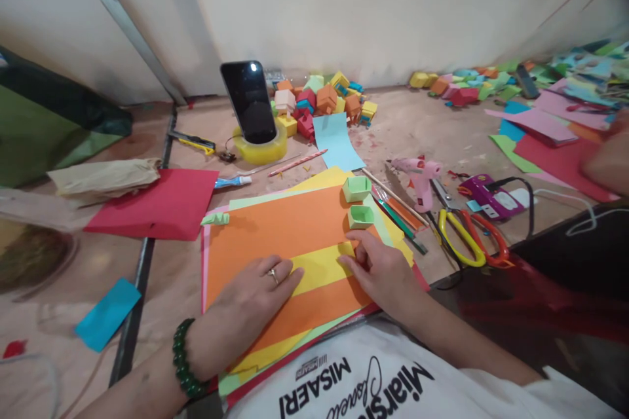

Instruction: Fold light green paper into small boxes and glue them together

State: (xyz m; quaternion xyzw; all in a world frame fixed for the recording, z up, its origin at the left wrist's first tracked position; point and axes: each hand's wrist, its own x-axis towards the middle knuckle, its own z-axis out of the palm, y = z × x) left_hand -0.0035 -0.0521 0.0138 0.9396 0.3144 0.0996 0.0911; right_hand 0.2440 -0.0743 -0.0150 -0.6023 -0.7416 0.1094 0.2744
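Yellow paper strip [319,267] lies long axis left-right between hands; left hand [260,291] flat, fingers spread, pressing; right hand [381,268] pinches its right end.

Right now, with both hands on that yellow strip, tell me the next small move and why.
Probably run the right hand along the yellow paper strip to crease it. The left hand already presses its left end flat onto the orange sheet, and the right fingertips pinch its right end, apparently starting a fold.
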